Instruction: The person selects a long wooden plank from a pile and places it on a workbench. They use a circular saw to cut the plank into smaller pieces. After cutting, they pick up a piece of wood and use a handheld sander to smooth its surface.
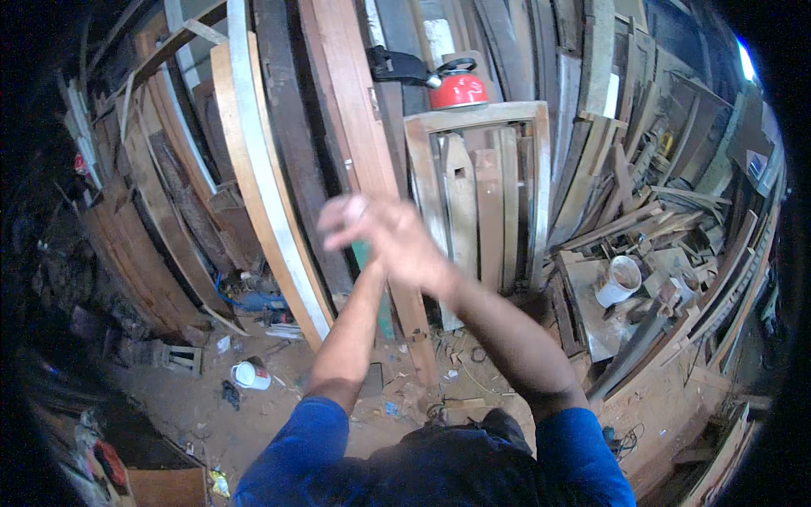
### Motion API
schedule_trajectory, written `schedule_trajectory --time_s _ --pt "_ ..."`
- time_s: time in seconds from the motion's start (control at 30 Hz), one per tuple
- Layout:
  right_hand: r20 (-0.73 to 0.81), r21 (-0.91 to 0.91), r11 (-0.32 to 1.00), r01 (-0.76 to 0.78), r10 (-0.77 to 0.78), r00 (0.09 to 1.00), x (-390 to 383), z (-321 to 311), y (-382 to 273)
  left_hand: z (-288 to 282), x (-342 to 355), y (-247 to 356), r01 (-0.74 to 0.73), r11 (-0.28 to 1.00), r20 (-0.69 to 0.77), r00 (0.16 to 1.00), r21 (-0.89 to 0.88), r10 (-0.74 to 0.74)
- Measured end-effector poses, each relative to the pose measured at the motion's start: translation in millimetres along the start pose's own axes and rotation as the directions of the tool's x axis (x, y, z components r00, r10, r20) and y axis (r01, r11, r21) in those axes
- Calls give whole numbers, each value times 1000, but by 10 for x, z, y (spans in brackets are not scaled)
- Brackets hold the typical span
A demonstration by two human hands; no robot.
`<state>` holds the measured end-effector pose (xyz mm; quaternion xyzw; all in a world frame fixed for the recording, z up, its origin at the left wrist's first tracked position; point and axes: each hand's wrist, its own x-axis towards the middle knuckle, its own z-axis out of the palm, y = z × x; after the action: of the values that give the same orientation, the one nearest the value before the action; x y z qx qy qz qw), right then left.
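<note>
My right hand (407,252) reaches across in front of my chest, smeared by motion. It overlaps my left hand (353,209), which is mostly hidden behind it. The two hands touch or nearly touch, and the blur leaves their fingers unclear. Whether anything lies between them I cannot tell. Directly behind them a long reddish-brown plank (359,110) leans upright. Just right of it stands a worn wooden frame (542,160). A red rounded kettle-like vessel (459,90) with a black handle sits on the frame's top edge.
Many boards lean along the wall, among them a pale-edged plank (256,160) to the left. A white bucket (619,280) stands on a low board at right, near piled offcuts (650,228). Another white bucket (251,375) lies on the littered dirt floor (296,422).
</note>
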<state>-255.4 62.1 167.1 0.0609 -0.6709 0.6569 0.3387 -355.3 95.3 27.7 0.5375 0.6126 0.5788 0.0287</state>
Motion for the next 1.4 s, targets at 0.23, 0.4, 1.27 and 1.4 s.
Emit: schedule_trajectory --time_s 0.23,0.4,1.27,1.4 --pt "132 -782 622 37 106 986 -2346 167 244 279 -2747 -771 466 864 362 784 194 -504" --pt "-279 -139 8 -990 959 47 -6814 422 304 81 -4805 -767 608 597 641 179 524 -746" --pt "-152 748 544 380 698 -700 -9930 3643 -468 2925 -5988 2017 356 711 790 -369 607 -489" --pt "-432 374 858 353 498 -752 -10225 2361 -1034 4248 -5944 3107 762 342 834 -522 550 -179"
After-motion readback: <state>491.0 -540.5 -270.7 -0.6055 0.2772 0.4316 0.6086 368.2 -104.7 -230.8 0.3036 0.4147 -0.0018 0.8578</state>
